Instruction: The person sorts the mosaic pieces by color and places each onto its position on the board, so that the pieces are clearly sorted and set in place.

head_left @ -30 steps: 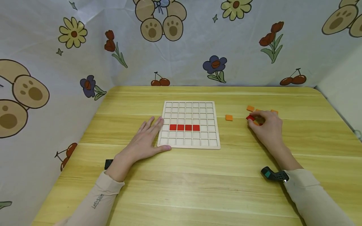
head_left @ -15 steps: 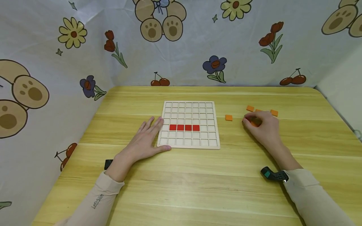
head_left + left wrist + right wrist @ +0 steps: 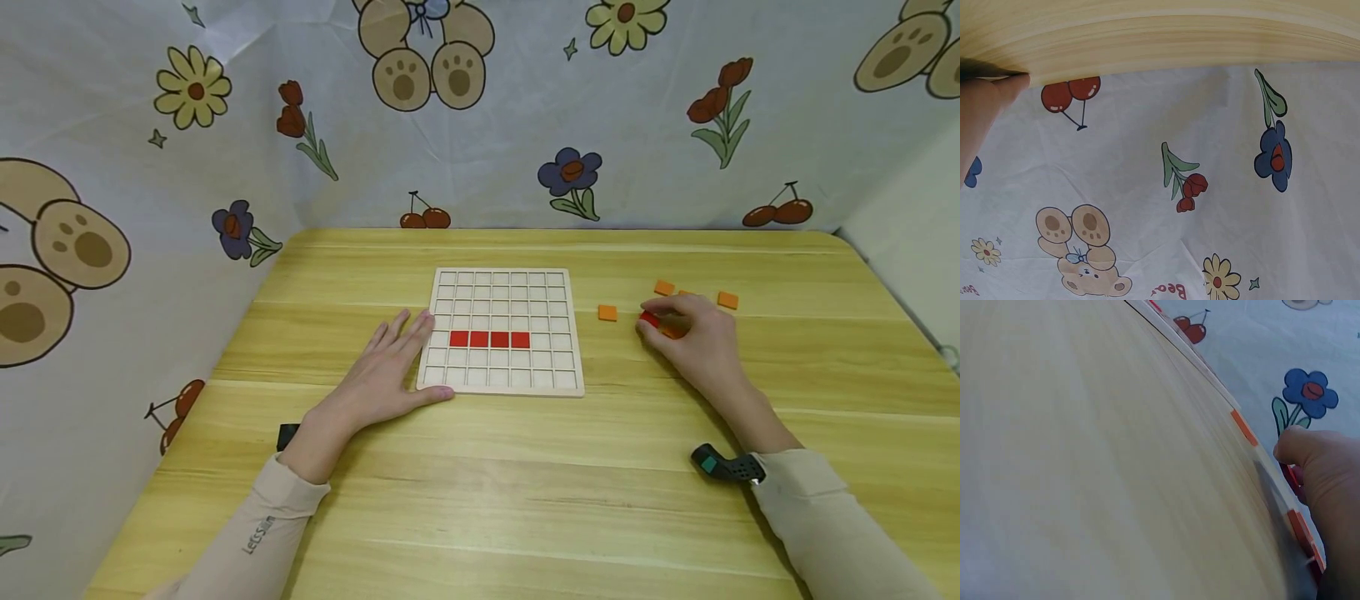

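Four red tiles [image 3: 499,339] sit in one row of the grid board [image 3: 555,380] on the tabletop [image 3: 525,500]; the left hand [image 3: 381,379], fingers extended, touches its left edge, while the right hand [image 3: 697,335] pinches another red tile [image 3: 649,318] near loose orange tiles [image 3: 607,313].

Head view looks down; wrist views share the cloth [image 3: 480,146].

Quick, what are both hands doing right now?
Left hand: open, beside the board, holding nothing.
Right hand: closed, pinching a red square.
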